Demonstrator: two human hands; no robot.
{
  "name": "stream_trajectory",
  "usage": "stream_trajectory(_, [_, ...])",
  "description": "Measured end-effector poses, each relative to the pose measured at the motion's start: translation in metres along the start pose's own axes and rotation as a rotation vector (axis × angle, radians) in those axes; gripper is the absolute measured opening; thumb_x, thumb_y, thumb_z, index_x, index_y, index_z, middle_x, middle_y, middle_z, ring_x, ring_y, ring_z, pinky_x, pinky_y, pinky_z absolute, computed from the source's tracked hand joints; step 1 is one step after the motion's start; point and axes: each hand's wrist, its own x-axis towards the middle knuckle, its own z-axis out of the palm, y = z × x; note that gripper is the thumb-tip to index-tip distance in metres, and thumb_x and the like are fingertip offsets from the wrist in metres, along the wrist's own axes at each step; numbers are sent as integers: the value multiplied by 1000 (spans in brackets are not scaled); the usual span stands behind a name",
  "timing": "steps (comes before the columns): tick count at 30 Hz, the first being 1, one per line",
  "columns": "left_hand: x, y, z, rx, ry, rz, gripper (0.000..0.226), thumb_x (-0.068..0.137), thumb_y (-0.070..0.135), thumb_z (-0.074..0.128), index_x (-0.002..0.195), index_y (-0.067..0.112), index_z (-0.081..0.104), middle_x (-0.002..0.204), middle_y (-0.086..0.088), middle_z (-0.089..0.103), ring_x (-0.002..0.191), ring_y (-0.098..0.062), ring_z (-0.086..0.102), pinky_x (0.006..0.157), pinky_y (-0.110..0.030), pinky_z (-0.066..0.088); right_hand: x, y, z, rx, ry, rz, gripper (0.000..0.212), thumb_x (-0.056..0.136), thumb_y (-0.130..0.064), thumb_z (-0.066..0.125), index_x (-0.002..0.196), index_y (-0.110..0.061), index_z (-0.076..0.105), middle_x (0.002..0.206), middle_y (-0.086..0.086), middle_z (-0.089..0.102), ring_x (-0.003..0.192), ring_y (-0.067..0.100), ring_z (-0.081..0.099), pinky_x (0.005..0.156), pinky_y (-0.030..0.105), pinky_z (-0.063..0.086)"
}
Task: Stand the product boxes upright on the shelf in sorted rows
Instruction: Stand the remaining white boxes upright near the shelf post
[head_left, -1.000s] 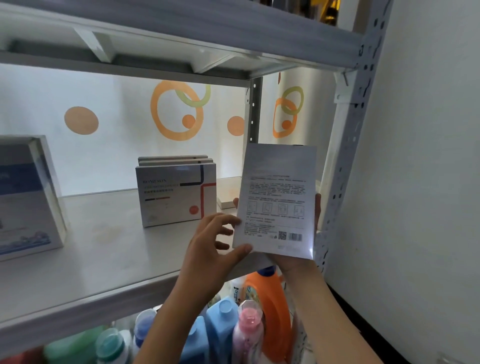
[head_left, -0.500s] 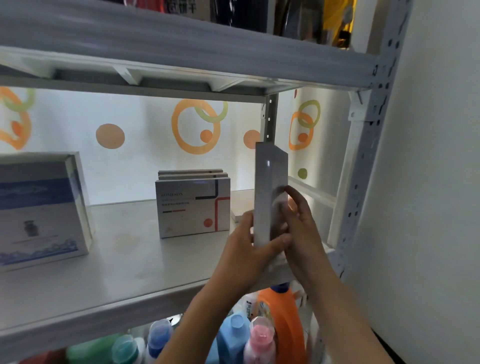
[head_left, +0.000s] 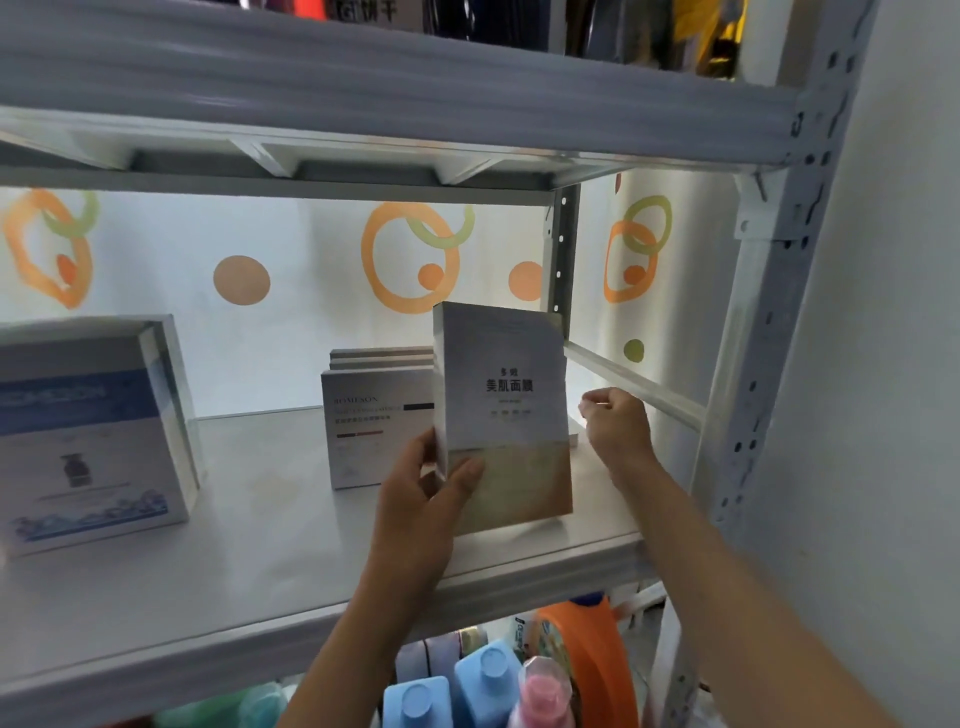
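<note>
While left hand (head_left: 421, 499) grips box (head_left: 504, 410), shelf (head_left: 249, 561) apparently bears it.

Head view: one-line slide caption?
Left hand holds a box upright on the shelf; right hand curled beside it.

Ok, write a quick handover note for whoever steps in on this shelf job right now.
Left hand: grips the lower left edge of the grey and tan box, upright at the front of the shelf; whether its base rests there is unclear.
Right hand: off the box, fingers curled, holding nothing.
Done: a row of grey boxes stands at the back; a blue and white box stands at the left.
Left: set the held box into its row. A flat box seems to lie behind it, mostly hidden; stand it up too.
</note>
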Motion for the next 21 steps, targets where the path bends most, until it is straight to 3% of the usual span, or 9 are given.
stream_trajectory(3, [-2, -2, -2, -41, 18, -6, 28, 89, 18, 64, 111, 34, 60, 107, 10, 69, 93, -11, 69, 75, -31, 59, 12, -3, 12, -357, -67, 16, 26, 96, -31, 58, 80, -10, 53, 82, 5, 55, 73, 20, 54, 65, 27, 44])
stream_trajectory(6, [-3, -4, -4, -58, 54, 2, 29, 89, 17, 63, 113, 33, 61, 106, 9, 71, 93, -11, 69, 74, -30, 59, 10, -4, 17, -662, -191, 45, 32, 91, -41, 59, 90, -9, 52, 94, 7, 47, 98, 29, 57, 79, 33, 47])
stream_trajectory(11, [-7, -1, -4, -80, 103, 30, 28, 92, 16, 59, 118, 26, 60, 104, 14, 69, 89, 4, 66, 63, -9, 50, 20, -7, 13, -566, -297, 132, 46, 80, -45, 75, 97, -7, 55, 94, 8, 53, 105, 29, 61, 89, 37, 51])
stream_trajectory(16, [-9, 2, -4, -120, 113, 40, 29, 92, 11, 59, 119, 20, 61, 107, 8, 70, 88, 0, 67, 63, -9, 50, 18, -15, -4, -497, -314, 201, 47, 76, -28, 83, 106, -3, 57, 99, 12, 58, 96, 31, 62, 90, 38, 51])
stream_trajectory(19, [-11, 2, -4, -114, 97, 50, 28, 91, 11, 59, 117, 23, 61, 105, 10, 71, 89, -1, 68, 63, -10, 50, 19, -20, -17, -595, -278, 195, 31, 80, -14, 79, 99, 1, 59, 81, 13, 58, 80, 30, 61, 87, 37, 56])
stream_trajectory(21, [-12, 2, -3, -105, 109, 56, 29, 91, 11, 60, 119, 21, 61, 105, 10, 71, 89, 0, 68, 64, -10, 50, 16, -21, -19, -623, -226, 161, 25, 82, -11, 74, 98, 1, 59, 70, 11, 55, 79, 31, 63, 84, 40, 59])
